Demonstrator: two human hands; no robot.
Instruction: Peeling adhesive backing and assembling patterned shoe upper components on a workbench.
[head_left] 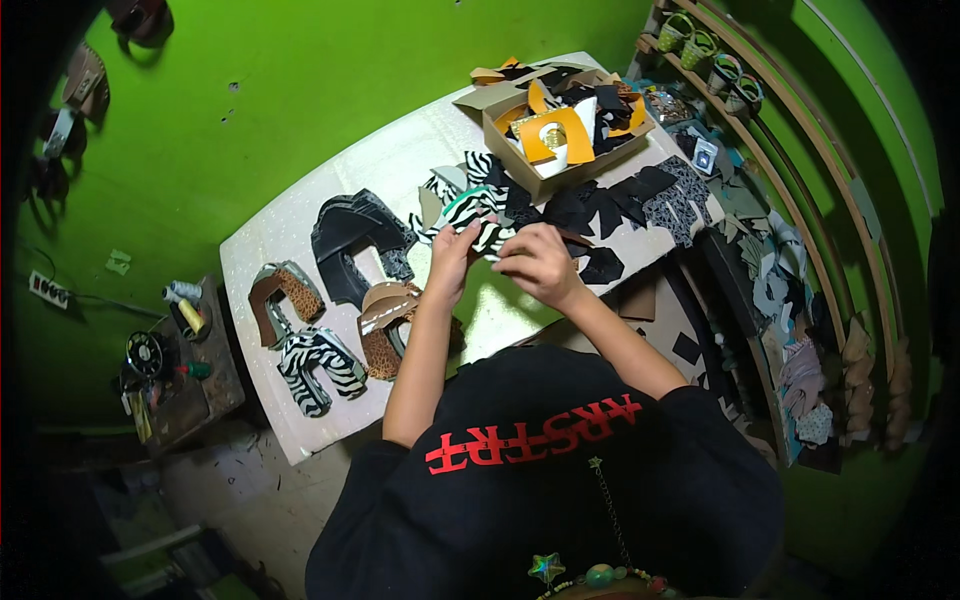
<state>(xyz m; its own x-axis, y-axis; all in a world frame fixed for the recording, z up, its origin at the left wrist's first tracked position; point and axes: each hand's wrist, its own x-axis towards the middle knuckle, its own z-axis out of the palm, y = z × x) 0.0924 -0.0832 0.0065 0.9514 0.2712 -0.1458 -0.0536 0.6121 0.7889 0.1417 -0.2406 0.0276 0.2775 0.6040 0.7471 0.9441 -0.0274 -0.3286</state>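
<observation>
Both hands meet over the near edge of a white table (pixel 300 215). Between them is a zebra-print piece of material (pixel 491 236), pinched by the fingers of my left hand (pixel 453 262). My right hand (pixel 541 264) closes on the same piece from the other side, with its fingertips bent together. Just beyond lie more zebra-print pieces (pixel 481 168), some with pale or green edges. On the left of the table stand stacks of curved cut pieces: black (pixel 345 262), leopard-print (pixel 268 315), zebra-print (pixel 322 362) and tan with leopard print (pixel 383 335).
A cardboard box (pixel 560 178) full of black, orange and white scraps sits at the table's far right. Black cut pieces (pixel 600 205) spread before it. Right of the table, wooden racks (pixel 790 130) hold small baskets. A small wooden stand (pixel 190 400) with thread spools is at left.
</observation>
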